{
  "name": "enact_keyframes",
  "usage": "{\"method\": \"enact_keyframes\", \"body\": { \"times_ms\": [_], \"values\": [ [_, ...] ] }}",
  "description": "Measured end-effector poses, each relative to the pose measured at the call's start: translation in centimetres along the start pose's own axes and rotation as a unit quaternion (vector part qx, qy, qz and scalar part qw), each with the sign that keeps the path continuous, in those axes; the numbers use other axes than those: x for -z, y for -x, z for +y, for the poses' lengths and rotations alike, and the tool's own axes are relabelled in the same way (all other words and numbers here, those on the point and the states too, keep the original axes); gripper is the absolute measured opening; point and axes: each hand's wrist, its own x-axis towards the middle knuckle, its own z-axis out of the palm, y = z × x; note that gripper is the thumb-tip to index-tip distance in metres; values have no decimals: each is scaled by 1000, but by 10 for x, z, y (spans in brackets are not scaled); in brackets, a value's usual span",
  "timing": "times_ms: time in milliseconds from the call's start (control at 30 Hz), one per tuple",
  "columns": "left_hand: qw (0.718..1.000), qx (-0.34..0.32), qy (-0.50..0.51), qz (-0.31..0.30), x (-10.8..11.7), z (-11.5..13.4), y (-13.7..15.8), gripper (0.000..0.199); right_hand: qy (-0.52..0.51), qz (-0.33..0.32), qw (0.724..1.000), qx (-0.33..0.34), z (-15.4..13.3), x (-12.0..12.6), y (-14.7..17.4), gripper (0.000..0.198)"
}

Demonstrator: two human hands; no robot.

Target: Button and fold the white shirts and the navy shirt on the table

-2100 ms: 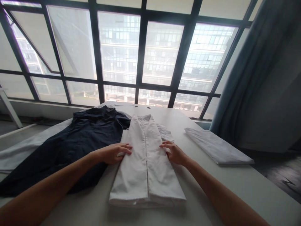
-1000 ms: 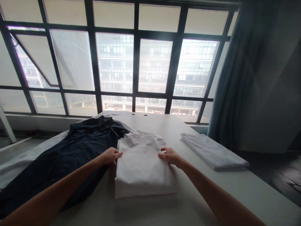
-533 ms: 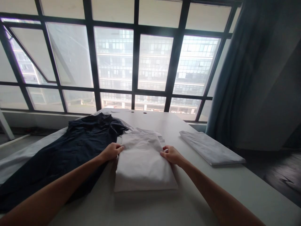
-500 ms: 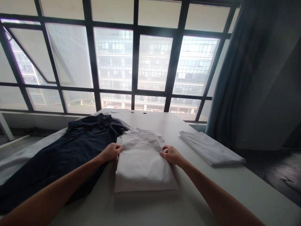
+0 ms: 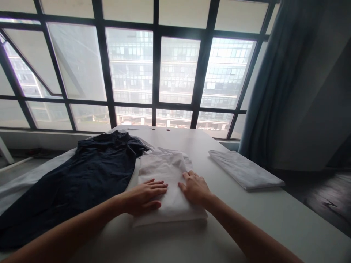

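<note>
In the head view a folded white garment (image 5: 161,164) lies flat on the white table in front of me, its exact kind hidden by the folding. My left hand (image 5: 145,197) rests on its left part, palm down, fingers stretched toward the middle. On the right side my right hand (image 5: 195,187) lies over the cloth with its fingers apart and slightly bent. Neither hand grips anything. Close to my left forearm, a dark navy garment (image 5: 95,171) is spread out beside the white one.
Another folded white cloth (image 5: 244,168) lies near the right edge of the table (image 5: 241,215). White fabric (image 5: 35,179) shows under and left of the navy garment. Beyond the table stands a black-framed window (image 5: 156,73), with a grey-blue curtain (image 5: 265,98) at right.
Both hands have let go of the white garment's side edges and moved inward onto its top, the fingers now spread out. The garment stays in place; the view has shifted slightly.
</note>
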Motion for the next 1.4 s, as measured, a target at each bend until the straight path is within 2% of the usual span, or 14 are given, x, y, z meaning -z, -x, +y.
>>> {"method": "enact_keyframes", "body": {
  "times_ms": [67, 133, 267, 333, 400, 533, 700, 833, 900, 967, 1100, 1233, 1300, 1400],
  "values": [
    [1000, 0, 12, -16, 0, 2, 3, 64, 15, -19, 1000, -10, 0, -1, 1, 53],
    [999, -12, 14, -29, -1, 6, 5, 73, 23, 5, 1000, 4, -1, -3, 2, 53],
    [998, -43, 15, -32, -4, 17, 5, 79, -2, 88, 989, 120, -8, -14, 6, 53],
    [998, -54, 22, -35, -7, 19, 5, 78, -22, 84, 980, 179, -11, -21, 7, 54],
    [997, -59, 28, -45, -9, 19, 7, 77, -35, 52, 977, 204, -10, -28, 8, 56],
    [995, -60, 36, -64, -13, 13, 11, 76, -51, -18, 980, 192, 1, -35, 7, 67],
    [994, -50, 50, -84, -13, 12, 10, 76, -40, -29, 991, 123, 17, -34, -1, 78],
    [994, -48, 69, -75, -7, 20, 9, 73, -7, 49, 997, 51, 24, -29, -9, 65],
    [992, -48, 80, -79, -4, 19, 8, 64, 1, 103, 991, 82, 21, -26, -9, 59],
    [993, -37, 92, -66, -3, 11, 6, 56, -11, 116, 984, 136, 14, -25, -8, 57],
    [997, 59, 32, 23, -14, -29, 0, 59, -45, 35, 976, 209, 2, -28, -7, 62],
    [986, 158, -36, 35, -29, -60, 0, 70, -54, -28, 969, 240, 1, -27, -5, 70],
    [986, 159, -34, 25, -28, -60, 2, 71, -52, -38, 965, 256, 2, -23, 0, 73],
    [993, 107, -20, 36, -17, -45, 7, 67, -35, -20, 958, 285, -3, -13, 14, 74]
  ]
}}
